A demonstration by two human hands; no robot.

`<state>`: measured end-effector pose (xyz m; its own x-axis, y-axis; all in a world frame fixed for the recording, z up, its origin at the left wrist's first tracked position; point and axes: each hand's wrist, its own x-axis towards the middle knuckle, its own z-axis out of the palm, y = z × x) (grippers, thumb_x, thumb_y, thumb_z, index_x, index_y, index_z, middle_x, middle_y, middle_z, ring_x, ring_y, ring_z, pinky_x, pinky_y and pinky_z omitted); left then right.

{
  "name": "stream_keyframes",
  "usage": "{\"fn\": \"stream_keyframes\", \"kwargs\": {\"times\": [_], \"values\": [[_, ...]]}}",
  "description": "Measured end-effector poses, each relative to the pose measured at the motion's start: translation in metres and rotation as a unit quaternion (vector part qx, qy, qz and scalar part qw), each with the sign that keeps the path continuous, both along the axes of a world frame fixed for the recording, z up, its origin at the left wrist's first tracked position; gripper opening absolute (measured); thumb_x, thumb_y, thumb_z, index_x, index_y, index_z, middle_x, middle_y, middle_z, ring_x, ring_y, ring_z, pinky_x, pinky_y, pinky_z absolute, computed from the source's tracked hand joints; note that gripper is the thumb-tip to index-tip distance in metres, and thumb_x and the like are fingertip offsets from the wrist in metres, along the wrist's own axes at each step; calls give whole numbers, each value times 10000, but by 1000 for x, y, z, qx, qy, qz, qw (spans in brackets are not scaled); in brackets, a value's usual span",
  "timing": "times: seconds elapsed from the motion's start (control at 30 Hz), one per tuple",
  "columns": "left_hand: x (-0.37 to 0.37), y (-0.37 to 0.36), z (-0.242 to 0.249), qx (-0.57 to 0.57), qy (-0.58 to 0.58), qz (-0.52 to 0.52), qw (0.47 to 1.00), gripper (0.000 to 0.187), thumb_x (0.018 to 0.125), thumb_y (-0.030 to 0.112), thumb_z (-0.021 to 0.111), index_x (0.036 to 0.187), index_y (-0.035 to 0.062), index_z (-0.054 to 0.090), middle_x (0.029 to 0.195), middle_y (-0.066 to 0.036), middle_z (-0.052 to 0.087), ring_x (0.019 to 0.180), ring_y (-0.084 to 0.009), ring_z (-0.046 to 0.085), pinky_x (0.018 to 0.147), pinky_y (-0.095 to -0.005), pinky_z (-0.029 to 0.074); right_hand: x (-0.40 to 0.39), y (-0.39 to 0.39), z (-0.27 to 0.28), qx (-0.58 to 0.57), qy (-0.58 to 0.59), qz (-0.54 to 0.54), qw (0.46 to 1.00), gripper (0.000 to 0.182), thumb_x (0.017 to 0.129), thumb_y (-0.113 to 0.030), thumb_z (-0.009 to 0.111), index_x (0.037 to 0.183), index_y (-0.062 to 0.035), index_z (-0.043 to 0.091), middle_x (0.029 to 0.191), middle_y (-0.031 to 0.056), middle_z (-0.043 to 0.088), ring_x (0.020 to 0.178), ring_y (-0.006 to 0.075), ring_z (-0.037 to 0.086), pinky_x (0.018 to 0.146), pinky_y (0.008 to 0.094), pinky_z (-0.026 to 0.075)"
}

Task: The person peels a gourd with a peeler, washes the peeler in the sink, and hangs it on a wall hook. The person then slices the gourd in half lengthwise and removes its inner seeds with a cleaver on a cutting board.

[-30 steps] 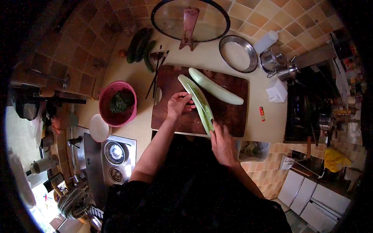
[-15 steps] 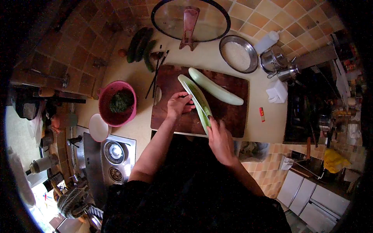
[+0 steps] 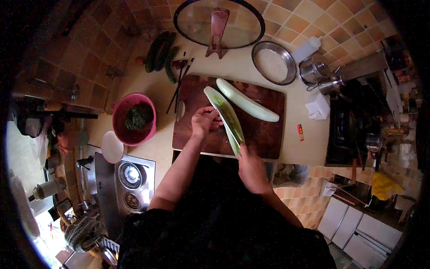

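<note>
A long pale green gourd (image 3: 211, 93) lies slantwise on the dark wooden cutting board (image 3: 188, 134), with its near end towards me. My left hand (image 3: 206, 121) has its fingers curled against the gourd's left side. My right hand (image 3: 253, 168) is closed around the handle of a knife, near the gourd's lower end. The knife blade (image 3: 229, 120) runs lengthwise along the gourd, with a green sheen on its face. How deep the blade sits is hard to see. A second pale gourd (image 3: 248, 102) rests whole on the board, to the right.
A pink basket (image 3: 154, 117) holding dark greens stands left, beside a white bowl (image 3: 113, 147). Chopsticks (image 3: 179, 87) and dark green cucumbers (image 3: 156, 51) lie behind it. A metal bowl of white grains (image 3: 274, 65), a glass lid (image 3: 192, 22) and a red packet (image 3: 300, 132) surround the board.
My right hand has drawn slightly nearer to me with the knife and is blurred. The blade has shifted along the gourd, while my left hand stays on it.
</note>
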<state>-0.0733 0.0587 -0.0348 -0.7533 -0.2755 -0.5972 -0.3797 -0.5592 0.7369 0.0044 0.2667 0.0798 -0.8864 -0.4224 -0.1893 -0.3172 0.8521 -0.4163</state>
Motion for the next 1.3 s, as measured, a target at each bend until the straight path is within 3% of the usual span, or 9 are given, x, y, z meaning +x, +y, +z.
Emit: {"fn": "stream_keyframes", "kwargs": {"times": [0.23, 0.5, 0.57, 0.7, 0.8, 0.87, 0.93, 1.13, 1.3], "values": [[0, 1, 5, -56, -3, -31, 998, 286, 919, 147, 714, 1145, 26, 585, 887, -111, 690, 660, -216, 713, 553, -292, 579, 3, 27, 5, -137, -11, -52, 989, 330, 983, -136, 571, 1273, -14, 470, 955, 273, 651, 841, 456, 661, 675, 533, 516], [9, 9, -18, -103, 66, 10, 992, 220, 929, 145, 672, 1097, 29, 589, 885, -124, 684, 677, -240, 708, 551, -324, 553, 6, 43, 6, -136, -32, -125, 982, 357, 989, -189, 608, 1299, -41, 510, 996, 258, 676, 904, 444, 670, 736, 490, 529], [13, 16, -12, -341, 42, 7, 939, 258, 892, 173, 700, 1094, 42, 609, 973, -138, 679, 806, -288, 695, 654, -394, 555, 13, 47, 7, -153, -43, -147, 976, 362, 986, -194, 615, 1299, -37, 525, 1009, 256, 680, 923, 439, 673, 752, 475, 535], [7, 19, 33, -686, 157, -80, 706, 386, 778, 234, 760, 1113, 78, 650, 1161, -149, 634, 1050, -335, 612, 839, -469, 508, 28, 66, -14, -191, 7, -167, 967, 410, 1004, -199, 603, 1337, 19, 505, 1043, 168, 670, 922, 294, 662, 843, 388, 513], [-20, 8, 30, -783, 206, -184, 557, 455, 720, 222, 762, 1151, 109, 665, 1208, -129, 591, 1081, -308, 584, 850, -432, 504, 27, 78, -10, -214, -27, -198, 956, 392, 1005, -176, 600, 1328, 24, 506, 1058, 128, 658, 921, 223, 641, 848, 334, 508], [-36, 4, 28, -787, 235, -207, 532, 339, 723, 166, 709, 1058, 122, 691, 1070, -108, 622, 1017, -291, 611, 835, -412, 511, 29, 86, -8, -235, -58, -221, 945, 370, 1005, -157, 597, 1321, 16, 512, 1065, 104, 650, 923, 178, 623, 846, 308, 504], [-45, -1, 24, -792, 236, -269, 495, 250, 740, 137, 678, 989, 127, 696, 1021, -91, 634, 999, -290, 620, 821, -419, 524, 31, 92, -5, -269, -38, -224, 936, 379, 1000, -185, 612, 1316, 4, 522, 1051, 139, 678, 936, 245, 667, 836, 357, 519], [-60, -26, 20, -745, 276, -354, 494, 162, 763, 121, 659, 923, 128, 677, 984, -88, 644, 927, -313, 637, 774, -431, 553, 44, 112, -14, -327, -70, -293, 895, 384, 1012, -201, 605, 1330, -4, 521, 1080, 144, 652, 969, 210, 633, 882, 345, 502], [-65, -35, 17, -625, 224, -224, 714, 259, 808, 217, 723, 1019, 68, 714, 973, -136, 683, 909, -292, 666, 794, -419, 543, 46, 118, -5, -342, -95, -344, 869, 409, 1005, -219, 624, 1330, 4, 514, 1058, 103, 649, 957, 167, 609, 875, 319, 497]]}}
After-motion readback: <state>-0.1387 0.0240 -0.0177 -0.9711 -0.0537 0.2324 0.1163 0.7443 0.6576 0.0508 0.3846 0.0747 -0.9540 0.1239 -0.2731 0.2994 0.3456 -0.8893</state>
